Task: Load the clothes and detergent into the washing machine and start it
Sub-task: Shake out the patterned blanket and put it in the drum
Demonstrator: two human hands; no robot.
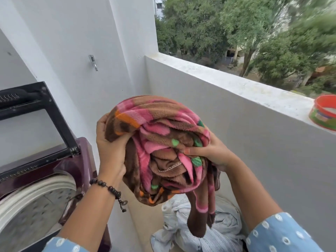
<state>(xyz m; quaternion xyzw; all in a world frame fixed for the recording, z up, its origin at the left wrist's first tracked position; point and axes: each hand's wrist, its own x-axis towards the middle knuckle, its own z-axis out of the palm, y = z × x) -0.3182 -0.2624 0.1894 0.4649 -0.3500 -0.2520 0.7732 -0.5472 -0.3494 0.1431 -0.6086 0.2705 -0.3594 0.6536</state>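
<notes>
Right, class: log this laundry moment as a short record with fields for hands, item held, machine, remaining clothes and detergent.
left hand: grips blanket
right hand: grips blanket
blanket: bunched fleece, held up beside the machine
washing machine: lid raised, drum visible
pale clothes: heaped on floor below
red tub: on parapet ledge, contents unclear

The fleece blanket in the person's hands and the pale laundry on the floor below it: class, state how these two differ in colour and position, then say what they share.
The fleece blanket is brown, pink and orange with green spots; the pale laundry is light blue-white. The blanket is bunched and held up by the left hand and right hand; the laundry lies heaped on the floor, untouched. Both are crumpled fabric outside the washing machine, whose lid stands open.
</notes>
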